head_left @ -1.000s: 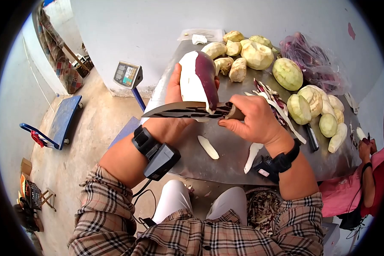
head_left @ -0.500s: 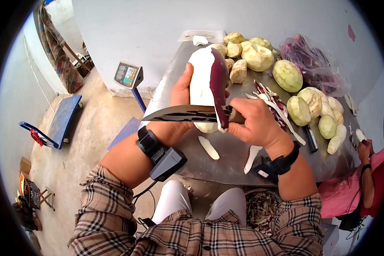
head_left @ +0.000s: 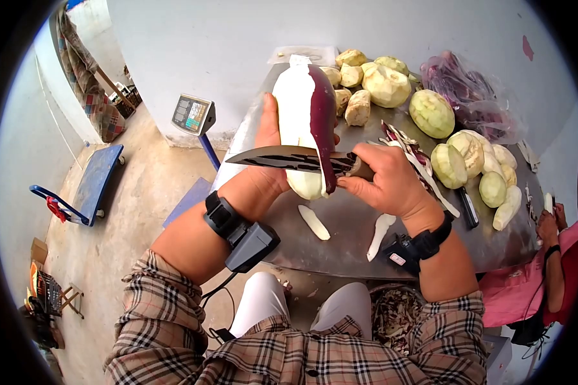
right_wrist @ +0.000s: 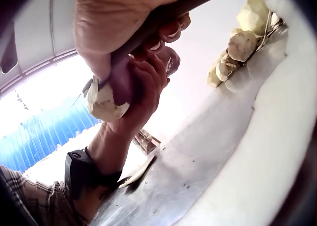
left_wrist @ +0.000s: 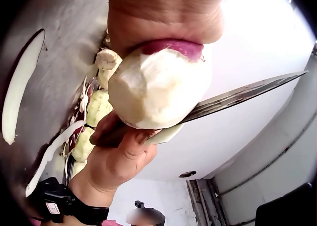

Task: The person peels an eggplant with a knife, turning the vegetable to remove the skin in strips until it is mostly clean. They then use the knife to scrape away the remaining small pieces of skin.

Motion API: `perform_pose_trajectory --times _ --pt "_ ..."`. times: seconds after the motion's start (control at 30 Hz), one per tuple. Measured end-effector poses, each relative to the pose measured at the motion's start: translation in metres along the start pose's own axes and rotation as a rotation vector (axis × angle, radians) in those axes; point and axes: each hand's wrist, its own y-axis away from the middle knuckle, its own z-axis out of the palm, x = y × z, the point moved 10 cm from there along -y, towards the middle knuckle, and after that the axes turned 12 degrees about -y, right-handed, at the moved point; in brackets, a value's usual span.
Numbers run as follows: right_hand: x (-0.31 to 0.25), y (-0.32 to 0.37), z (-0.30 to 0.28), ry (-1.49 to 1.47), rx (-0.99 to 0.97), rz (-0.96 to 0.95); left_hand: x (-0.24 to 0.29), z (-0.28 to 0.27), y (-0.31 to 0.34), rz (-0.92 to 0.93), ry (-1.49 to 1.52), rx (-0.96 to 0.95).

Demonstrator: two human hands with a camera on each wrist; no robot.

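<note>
A large eggplant (head_left: 295,115), white where pared and purple down its right side, is held up over the metal table by my left hand (head_left: 270,176). The thumb lies along its left side; most of the other fingers are hidden behind it. My right hand (head_left: 392,183) grips the handle of a knife (head_left: 276,158), whose blade lies crosswise against the eggplant's lower part. From the cut a strip of purple peel (head_left: 328,179) hangs by the handle. In the left wrist view, the eggplant's pared end (left_wrist: 158,89) faces the camera and a pale slice (left_wrist: 167,135) shows under the blade.
Peeled eggplants (head_left: 386,85) crowd the back and right of the metal table (head_left: 289,247), beside a bag of purple eggplants (head_left: 475,102). Peel strips (head_left: 315,222) and a black-handled tool (head_left: 470,208) lie there too. Another person's hands (head_left: 549,224) work at the right edge.
The knife moved down the eggplant's right side, then back up slightly, while the purple peel strip at its lower end lengthened. The eggplant shifted right, then back left.
</note>
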Motion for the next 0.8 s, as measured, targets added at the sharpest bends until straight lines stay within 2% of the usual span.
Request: perform_pose_trajectory --times 0.07,0.17,0.27,0.3,0.4,0.43,0.53,0.6,0.8 --pt "-0.002 -0.001 0.001 0.009 0.003 -0.014 -0.001 -0.002 0.0 -0.009 -0.022 0.048" --pt "-0.002 -0.001 0.002 0.005 0.01 -0.021 -0.001 0.002 0.0 0.013 -0.007 -0.101" --pt "-0.002 -0.001 0.003 -0.002 -0.001 -0.005 -0.004 -0.004 0.0 0.024 -0.103 0.124" --pt "-0.002 -0.002 0.003 -0.003 -0.008 0.002 -0.007 -0.001 0.002 0.0 -0.099 0.136" --pt "0.001 -0.001 -0.001 -0.05 0.015 0.009 -0.002 -0.003 0.0 0.059 -0.143 0.097" --pt "0.004 0.0 -0.002 -0.047 0.008 0.026 0.0 0.001 0.002 0.058 -0.17 0.025" --pt "0.007 0.0 -0.006 -0.044 -0.007 0.065 0.01 0.001 0.004 0.129 -0.253 0.1" --pt "0.007 0.001 -0.007 -0.044 -0.007 0.077 0.01 -0.002 0.002 0.138 -0.265 0.084" --pt "0.001 -0.001 -0.005 -0.005 0.031 0.023 0.004 -0.008 -0.002 0.15 -0.303 0.126"
